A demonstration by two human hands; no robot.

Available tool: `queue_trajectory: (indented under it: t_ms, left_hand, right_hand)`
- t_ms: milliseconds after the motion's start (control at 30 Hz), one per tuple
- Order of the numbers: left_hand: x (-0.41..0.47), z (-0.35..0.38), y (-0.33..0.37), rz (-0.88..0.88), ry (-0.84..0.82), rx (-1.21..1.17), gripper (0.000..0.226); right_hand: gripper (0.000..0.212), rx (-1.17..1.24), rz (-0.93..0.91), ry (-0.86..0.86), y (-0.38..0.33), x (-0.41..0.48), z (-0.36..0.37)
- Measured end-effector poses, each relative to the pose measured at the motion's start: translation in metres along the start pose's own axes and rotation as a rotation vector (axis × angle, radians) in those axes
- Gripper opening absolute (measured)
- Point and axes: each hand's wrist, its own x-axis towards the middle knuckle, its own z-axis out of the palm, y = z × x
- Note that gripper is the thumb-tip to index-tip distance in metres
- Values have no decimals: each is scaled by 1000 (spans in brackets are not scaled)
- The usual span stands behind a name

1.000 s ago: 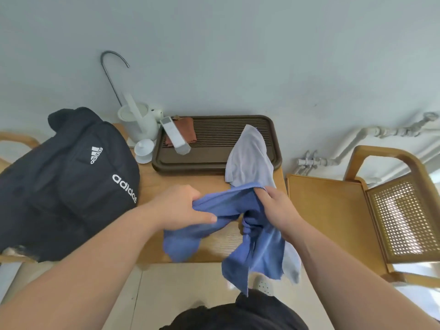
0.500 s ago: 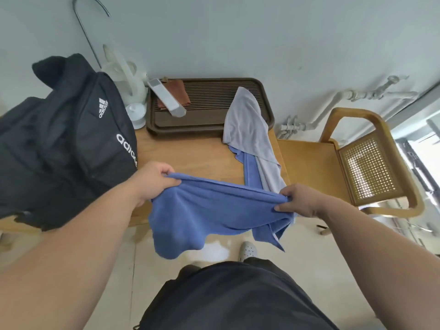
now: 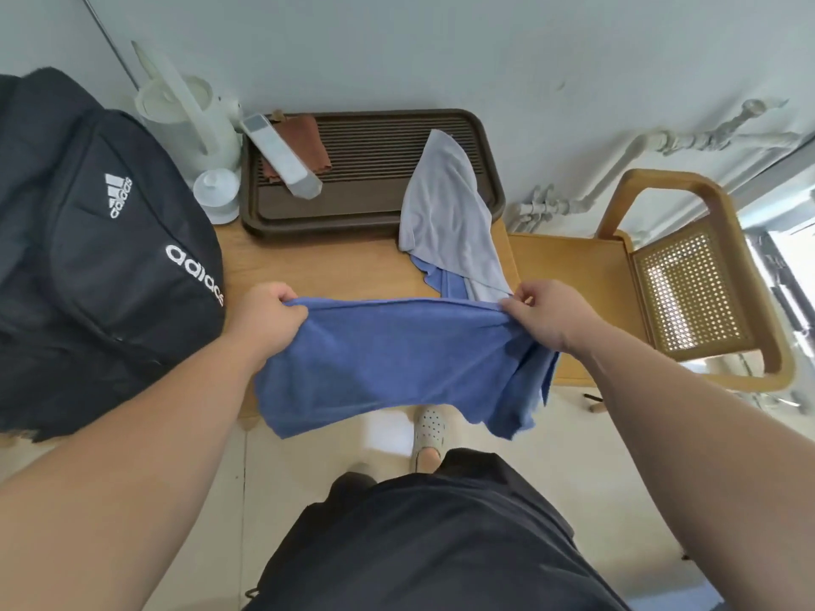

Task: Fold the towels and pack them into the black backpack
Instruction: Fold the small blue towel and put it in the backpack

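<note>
I read this as a room in a home, a plain living or tea corner. A small wooden table (image 3: 326,266) stands against a pale painted wall (image 3: 441,46), and on it I see a dark slatted tea tray (image 3: 379,147), a white electric kettle (image 3: 189,121) and a small white lidded cup (image 3: 217,194) beside it. A wooden armchair with a woven cane back (image 3: 688,288) sits just beside the table. White heating pipes (image 3: 617,169) run along the wall, and the floor is pale tile (image 3: 308,460).
</note>
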Motion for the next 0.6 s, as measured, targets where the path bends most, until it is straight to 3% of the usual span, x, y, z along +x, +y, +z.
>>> queue_trajectory:
  t_ms: [133, 233, 433, 600]
  left_hand:
    - [17, 12, 11, -40, 46, 70, 12]
    - [26, 22, 12, -143, 65, 128, 14]
    - [38, 43, 7, -323, 82, 175, 37]
    - [55, 55, 3, -357, 160, 98, 19]
  right_hand:
    - [32, -101, -80, -103, 8, 43, -5]
    - [30, -27, -89, -83, 10, 80, 2]
    - [37, -127, -132, -122, 10, 131, 18]
    - [34, -183, -169, -114, 3, 151, 23]
